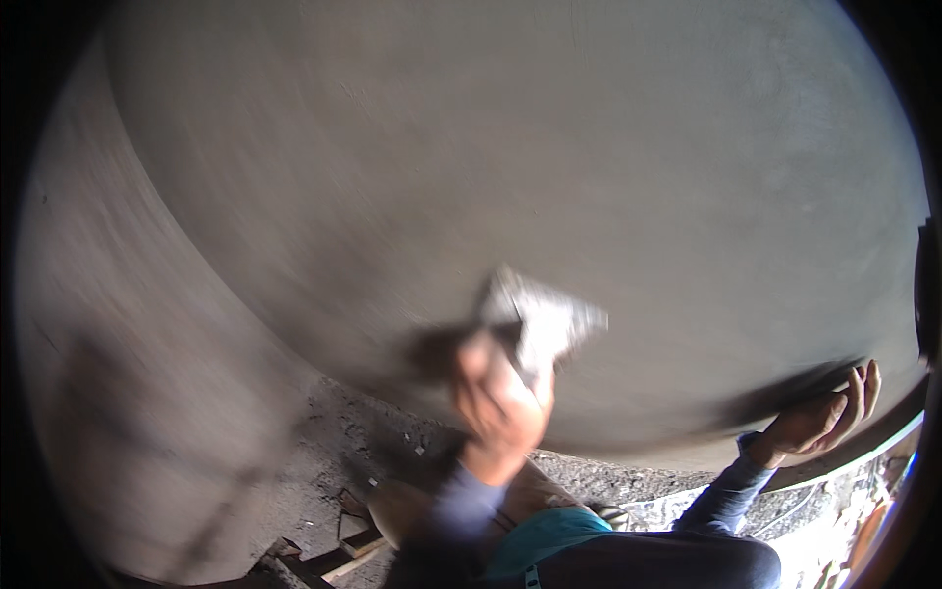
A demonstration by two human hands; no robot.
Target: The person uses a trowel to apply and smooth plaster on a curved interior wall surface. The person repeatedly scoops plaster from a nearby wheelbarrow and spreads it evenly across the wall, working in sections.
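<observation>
Trowel (551,319), probably, in left fingers (478,355)

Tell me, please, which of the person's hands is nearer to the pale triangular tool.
Left. The left hand holds the pale triangular tool from just below it; the right hand is apart from the tool, farther right and lower in the picture.

The blurred left hand (502,404) has its fingers curled in a tight grip; the right hand (816,424) angles outward, fingers loosely bent, both forearms (724,499) sleeved.
</observation>
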